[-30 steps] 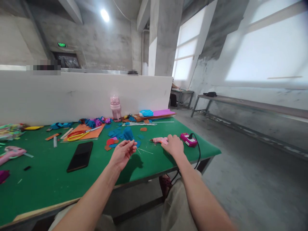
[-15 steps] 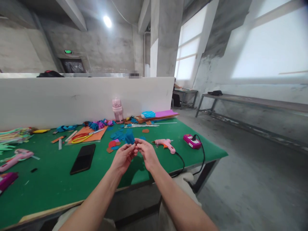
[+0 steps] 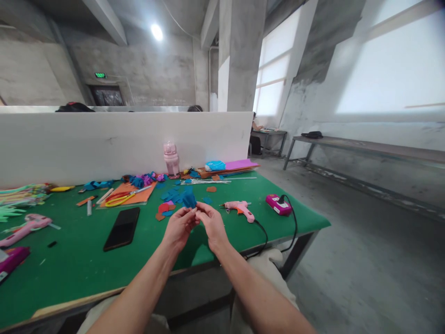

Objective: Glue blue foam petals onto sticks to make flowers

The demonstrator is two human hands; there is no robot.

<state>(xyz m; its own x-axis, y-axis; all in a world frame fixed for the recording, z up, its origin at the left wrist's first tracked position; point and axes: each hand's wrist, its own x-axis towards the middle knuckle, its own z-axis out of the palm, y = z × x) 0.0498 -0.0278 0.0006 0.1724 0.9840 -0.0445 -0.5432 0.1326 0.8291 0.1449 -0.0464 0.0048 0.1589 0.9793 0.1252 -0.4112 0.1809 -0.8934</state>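
A blue felt or paper flower-like piece [image 3: 189, 198] is held over the green table, its petals pointing up and away from me. My left hand [image 3: 181, 226] pinches its base from the left. From the right, my right hand [image 3: 210, 223] has its fingertips closed at the same base, touching the left fingertips. Flat blue pieces [image 3: 171, 195] lie just behind, with a red round piece [image 3: 163, 208] to the left of the hands. A pink glue gun [image 3: 239, 207] rests on the table right of my right hand.
On the green table [image 3: 83, 260] lie a black phone [image 3: 121, 228], yellow-and-red-handled pliers [image 3: 120, 198], a second pink glue gun [image 3: 29, 226] and a purple power block [image 3: 278, 204] with a black cord. A pink bottle [image 3: 171, 159] stands by the white partition [image 3: 86, 144].
The view has shifted slightly. Both hands keep hold of the blue piece, with small movements of the fingers at its base.
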